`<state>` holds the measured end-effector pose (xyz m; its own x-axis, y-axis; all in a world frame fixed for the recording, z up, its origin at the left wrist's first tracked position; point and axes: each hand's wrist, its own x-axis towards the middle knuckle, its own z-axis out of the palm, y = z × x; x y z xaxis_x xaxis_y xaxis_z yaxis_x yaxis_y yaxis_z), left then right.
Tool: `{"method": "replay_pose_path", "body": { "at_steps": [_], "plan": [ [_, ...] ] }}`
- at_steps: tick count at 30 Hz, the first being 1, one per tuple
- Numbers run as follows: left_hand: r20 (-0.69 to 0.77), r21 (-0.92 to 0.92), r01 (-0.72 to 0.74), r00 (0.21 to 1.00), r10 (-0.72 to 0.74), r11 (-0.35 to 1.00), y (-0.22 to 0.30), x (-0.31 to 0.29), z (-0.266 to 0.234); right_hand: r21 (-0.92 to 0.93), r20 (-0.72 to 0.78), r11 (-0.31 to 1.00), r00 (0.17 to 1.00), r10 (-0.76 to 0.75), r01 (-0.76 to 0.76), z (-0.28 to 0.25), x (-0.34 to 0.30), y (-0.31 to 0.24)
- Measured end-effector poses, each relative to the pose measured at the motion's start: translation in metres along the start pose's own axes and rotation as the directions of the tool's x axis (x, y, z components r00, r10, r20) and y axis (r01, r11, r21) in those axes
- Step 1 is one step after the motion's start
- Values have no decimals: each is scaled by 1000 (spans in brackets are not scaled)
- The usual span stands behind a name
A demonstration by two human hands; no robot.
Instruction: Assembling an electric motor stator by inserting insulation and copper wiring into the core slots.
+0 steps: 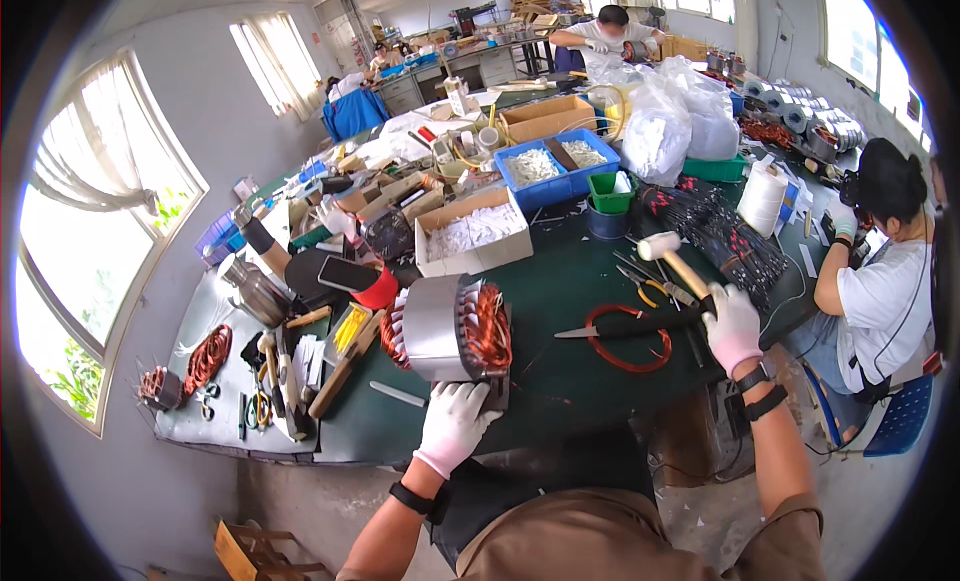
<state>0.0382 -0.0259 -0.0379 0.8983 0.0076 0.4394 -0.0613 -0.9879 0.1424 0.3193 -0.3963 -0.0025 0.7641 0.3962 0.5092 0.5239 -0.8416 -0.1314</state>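
A motor stator (435, 326), a grey steel core with copper windings bulging at both ends, sits on the dark green tabletop. My left hand (456, 424), in a white glove, grips its near lower edge, with fingertips partly hidden against the core. In my gloved right hand (733, 328) is a mallet with a pale head (658, 246) and a wooden handle (690, 277), the head tipped to the left. Under and beside that hand lie a long knife-like blade (620, 330) and a red wire coil (640, 366). A flat pale strip (397, 393) lies left of my left hand.
Beyond the stator stand a cardboard box (478, 246) of white slips and a blue bin (540, 186). Pliers (640, 286) lie near the mallet; black sleeved leads (715, 231) lie farther right. Hand tools crowd the left. One person (870, 261) works at right, another (608, 46) at the back.
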Motion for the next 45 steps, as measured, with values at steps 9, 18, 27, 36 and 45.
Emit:
{"method": "replay_pose_path", "body": {
  "at_steps": [9, 18, 27, 36, 45],
  "plan": [
    [-190, -212, 213, 948, -254, 954, 28, -41, -34, 873, 464, 335, 817, -343, -355, -8, -26, -189],
    [351, -839, 506, 785, -510, 202, -43, 1, -83, 831, 549, 347, 743, -383, -435, -7, 13, -242],
    [-103, -548, 391, 846, -523, 740, -43, 14, -86, 883, 380, 397, 877, -295, -249, -8, 13, -253],
    [345, -895, 440, 783, -518, 69, -50, -8, -83, 845, 483, -114, 838, -255, -522, 1, -26, -250],
    [230, -884, 420, 774, -590, 207, -45, -4, -67, 799, 561, -91, 791, -243, -594, 5, -24, -246]
  ]
}}
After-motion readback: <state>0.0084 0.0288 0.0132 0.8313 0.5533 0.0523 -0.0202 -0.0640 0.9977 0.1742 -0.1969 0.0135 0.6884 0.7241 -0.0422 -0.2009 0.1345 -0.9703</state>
